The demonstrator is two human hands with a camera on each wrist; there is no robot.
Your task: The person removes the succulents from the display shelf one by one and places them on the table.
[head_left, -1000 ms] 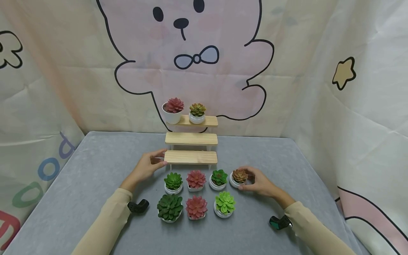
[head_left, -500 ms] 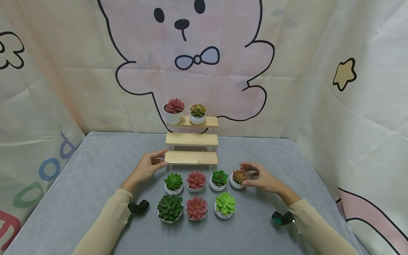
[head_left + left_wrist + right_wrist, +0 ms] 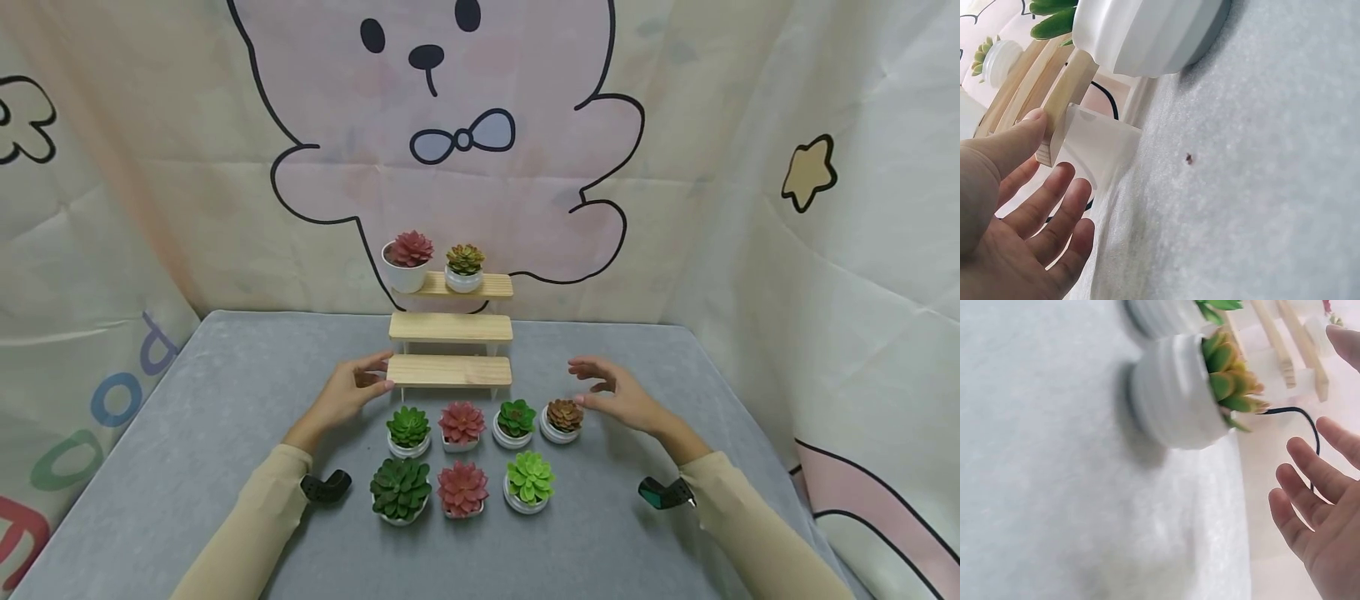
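Note:
My left hand (image 3: 347, 393) holds the left end of the lowest tier of a three-tier wooden plant stand (image 3: 450, 371), thumb at the front corner and index finger at the back. In the left wrist view the thumb (image 3: 1025, 140) lies against the wood, the other fingers loose. My right hand (image 3: 621, 396) hovers just right of a brown potted succulent (image 3: 564, 417), apart from it, fingers spread and holding nothing. In the right wrist view that succulent's white ribbed pot (image 3: 1175, 394) stands upright on the cloth.
Beside the brown one stand a dark green (image 3: 515, 419), a red (image 3: 462, 423) and a green succulent (image 3: 408, 429). Nearer are a large green (image 3: 401, 490), another red (image 3: 462, 487) and a lime one (image 3: 530, 479). A red (image 3: 408, 258) and a yellowish succulent (image 3: 464, 265) top the stand.
The right hand has let go of the brown succulent's pot and lifted up and away to the right. The pot stays where it was. My left hand has not moved.

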